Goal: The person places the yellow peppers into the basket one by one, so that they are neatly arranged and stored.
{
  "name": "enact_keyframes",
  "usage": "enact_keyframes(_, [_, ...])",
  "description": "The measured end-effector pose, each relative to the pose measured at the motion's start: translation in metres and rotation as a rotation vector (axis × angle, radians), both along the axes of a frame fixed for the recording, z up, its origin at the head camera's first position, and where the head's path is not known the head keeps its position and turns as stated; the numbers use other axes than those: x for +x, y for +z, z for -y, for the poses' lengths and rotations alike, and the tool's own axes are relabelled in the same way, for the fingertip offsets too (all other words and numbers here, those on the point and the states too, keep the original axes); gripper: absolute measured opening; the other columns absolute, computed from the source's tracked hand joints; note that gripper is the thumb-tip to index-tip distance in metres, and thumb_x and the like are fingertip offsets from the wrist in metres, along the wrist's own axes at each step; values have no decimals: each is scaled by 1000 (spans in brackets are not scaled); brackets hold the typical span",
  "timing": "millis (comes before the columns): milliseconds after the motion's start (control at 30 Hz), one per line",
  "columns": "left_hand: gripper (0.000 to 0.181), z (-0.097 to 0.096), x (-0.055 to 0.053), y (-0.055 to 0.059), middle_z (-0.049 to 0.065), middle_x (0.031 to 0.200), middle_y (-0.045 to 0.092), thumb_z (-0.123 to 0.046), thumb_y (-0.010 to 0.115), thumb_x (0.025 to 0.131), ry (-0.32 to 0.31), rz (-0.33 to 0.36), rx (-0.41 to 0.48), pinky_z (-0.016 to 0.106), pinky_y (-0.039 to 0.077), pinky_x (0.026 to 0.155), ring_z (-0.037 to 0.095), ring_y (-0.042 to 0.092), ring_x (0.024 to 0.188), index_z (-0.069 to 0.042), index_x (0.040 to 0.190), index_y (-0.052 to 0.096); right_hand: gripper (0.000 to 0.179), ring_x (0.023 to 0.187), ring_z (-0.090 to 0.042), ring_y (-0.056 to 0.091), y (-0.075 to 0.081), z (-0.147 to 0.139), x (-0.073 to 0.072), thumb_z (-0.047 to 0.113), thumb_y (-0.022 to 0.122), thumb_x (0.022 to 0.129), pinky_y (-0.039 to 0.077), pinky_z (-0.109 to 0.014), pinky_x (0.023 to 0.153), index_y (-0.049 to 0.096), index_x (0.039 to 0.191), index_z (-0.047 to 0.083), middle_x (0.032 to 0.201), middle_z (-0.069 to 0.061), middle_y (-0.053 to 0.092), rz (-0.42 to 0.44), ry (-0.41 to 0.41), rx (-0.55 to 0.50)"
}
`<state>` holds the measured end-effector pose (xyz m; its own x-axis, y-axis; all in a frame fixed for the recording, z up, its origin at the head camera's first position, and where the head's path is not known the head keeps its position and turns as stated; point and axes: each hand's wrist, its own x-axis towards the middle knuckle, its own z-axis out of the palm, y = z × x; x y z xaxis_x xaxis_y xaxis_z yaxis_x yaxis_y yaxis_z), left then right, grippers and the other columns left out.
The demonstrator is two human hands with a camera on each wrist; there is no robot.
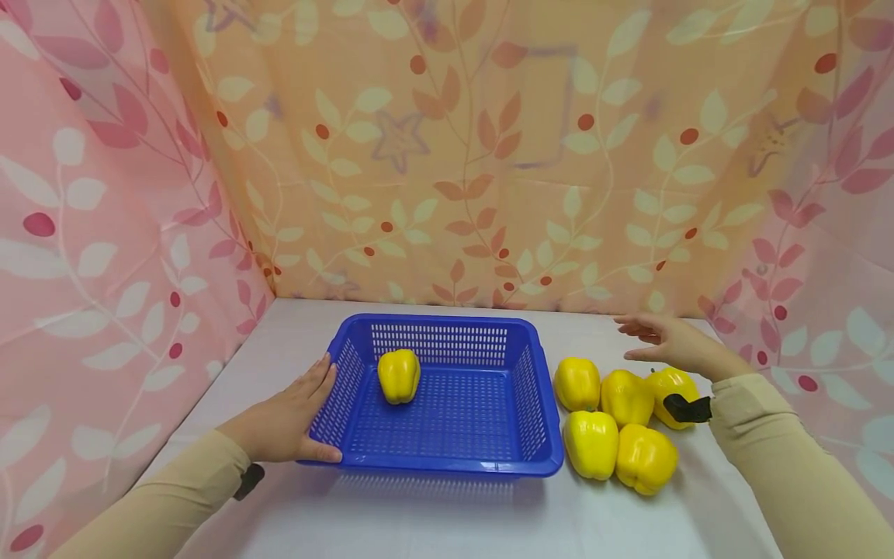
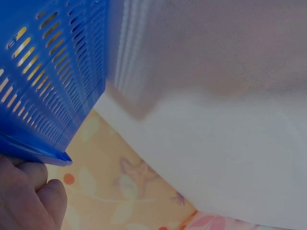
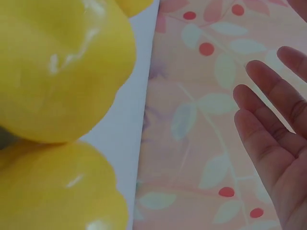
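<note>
A blue plastic basket (image 1: 447, 470) with slotted walls stands on the table. One yellow bell pepper (image 1: 399, 376) sits inside it, toward the left. My left hand (image 1: 289, 411) holds the basket at its left front corner, fingers over the left rim and thumb along the front rim. In the left wrist view, the fingers (image 2: 36, 191) are right at the rim, their tips hidden. To the right of the basket, several yellow bell peppers (image 1: 592, 444) lie grouped together. Beyond the rearmost of them, my right hand (image 1: 667, 341) hovers with loosely extended fingers, holding nothing.
A white cloth covers the table (image 1: 454, 520). Patterned curtains enclose it: an orange one (image 1: 461, 155) at the back and pink ones on the left (image 1: 126, 256) and right. The right forearm passes beside the pepper group.
</note>
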<state>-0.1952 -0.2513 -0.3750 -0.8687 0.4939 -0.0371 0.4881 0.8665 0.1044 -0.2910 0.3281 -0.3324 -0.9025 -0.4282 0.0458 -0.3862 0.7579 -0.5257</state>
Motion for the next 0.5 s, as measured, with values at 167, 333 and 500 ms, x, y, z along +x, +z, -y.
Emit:
enact_keyframes(167, [126, 0, 0, 0, 24, 150, 3, -84, 45, 61, -5, -5, 6, 51, 22, 106, 39, 11, 137, 7, 143, 13, 60, 110, -40, 51, -5, -11, 2, 33, 69, 81, 40, -54, 92, 48, 129, 4, 120, -19, 57, -34, -2, 20])
enact_keyframes(333, [126, 0, 0, 1, 25, 150, 4, -83, 46, 62, -9, -9, 11, 51, 22, 107, 39, 11, 137, 7, 143, 14, 62, 111, -39, 51, -12, -22, 3, 33, 69, 81, 39, -52, 92, 47, 129, 1, 119, -20, 57, -22, -8, 24])
enact_keyframes(500, [126, 0, 0, 0, 25, 150, 3, -84, 45, 61, -10, -12, 4, 50, 22, 107, 39, 11, 137, 7, 143, 14, 62, 110, -41, 51, -19, -35, 7, 32, 68, 81, 38, -54, 93, 46, 130, 0, 119, -21, 57, 3, -34, 33])
